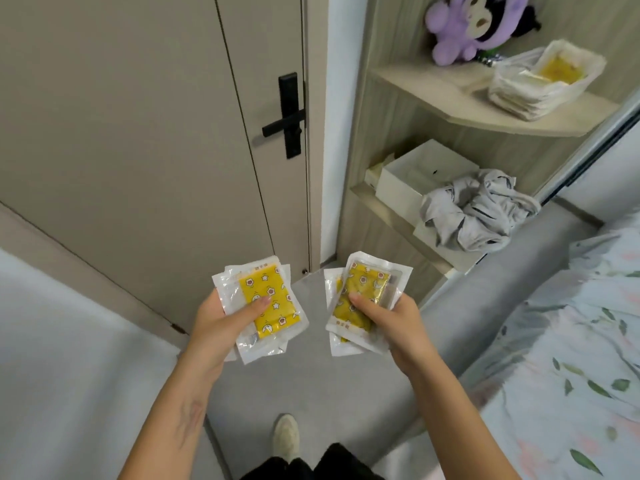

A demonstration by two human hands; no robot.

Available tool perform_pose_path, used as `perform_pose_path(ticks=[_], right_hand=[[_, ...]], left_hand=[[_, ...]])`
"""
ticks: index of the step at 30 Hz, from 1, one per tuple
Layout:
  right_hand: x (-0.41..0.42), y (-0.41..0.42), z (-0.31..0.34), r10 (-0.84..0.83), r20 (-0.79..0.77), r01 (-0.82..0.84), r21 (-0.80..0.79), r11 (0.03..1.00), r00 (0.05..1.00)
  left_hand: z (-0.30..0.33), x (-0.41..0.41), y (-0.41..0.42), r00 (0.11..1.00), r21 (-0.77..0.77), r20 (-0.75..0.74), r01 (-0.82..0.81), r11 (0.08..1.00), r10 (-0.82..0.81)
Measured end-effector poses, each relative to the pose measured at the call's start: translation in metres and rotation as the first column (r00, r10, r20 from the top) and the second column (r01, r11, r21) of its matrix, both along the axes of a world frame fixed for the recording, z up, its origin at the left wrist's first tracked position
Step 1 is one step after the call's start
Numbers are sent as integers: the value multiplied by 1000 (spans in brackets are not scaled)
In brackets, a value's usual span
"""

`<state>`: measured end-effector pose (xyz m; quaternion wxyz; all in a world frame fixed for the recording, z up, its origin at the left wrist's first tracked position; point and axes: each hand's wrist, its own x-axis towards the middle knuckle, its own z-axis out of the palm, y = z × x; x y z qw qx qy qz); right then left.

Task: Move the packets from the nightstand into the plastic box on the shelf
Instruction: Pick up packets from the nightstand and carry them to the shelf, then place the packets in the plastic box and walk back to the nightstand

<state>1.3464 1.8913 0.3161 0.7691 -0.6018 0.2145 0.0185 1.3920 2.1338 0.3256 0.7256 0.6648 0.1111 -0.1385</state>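
Both forearms are bare to the lower frame edge, with no sleeves, watch, rings or bracelets visible. The left hand (221, 320) and right hand (391, 323) have short, plain nails. Below, dark black trousers (311, 465) show, and one pale, cream-coloured slipper (285, 436) with a rounded toe.

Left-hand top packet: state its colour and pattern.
Head view: the top packet in the left hand is yellow with star-shaped cartoon prints, sealed in clear-white plastic.
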Motion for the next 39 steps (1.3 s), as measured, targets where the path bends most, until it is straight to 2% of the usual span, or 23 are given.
perform_pose_path(ticks=[6,14,26,32,37,39], right_hand=[[65,-30,10,-153,2,153,-27,988,988],[110,-119,28,-373,10,373,-73,925,928],[165,-310,71,-457,56,460,-141,877,888],[187,-376,110,-507,133,508,24,861,852],[217,-408,142,-467,212,409,268,873,859],[236,-410,152,-450,245,376,297,878,859]], left_hand=[[11,114,-39,980,5,16,200,980,-200],[15,195,-169,901,-35,6,434,900,-434],[54,272,-381,822,-102,77,569,816,-564],[90,308,-448,775,-72,155,627,776,-612],[111,335,-504,722,-25,245,672,740,-647],[119,341,-525,684,7,289,698,716,-670]])
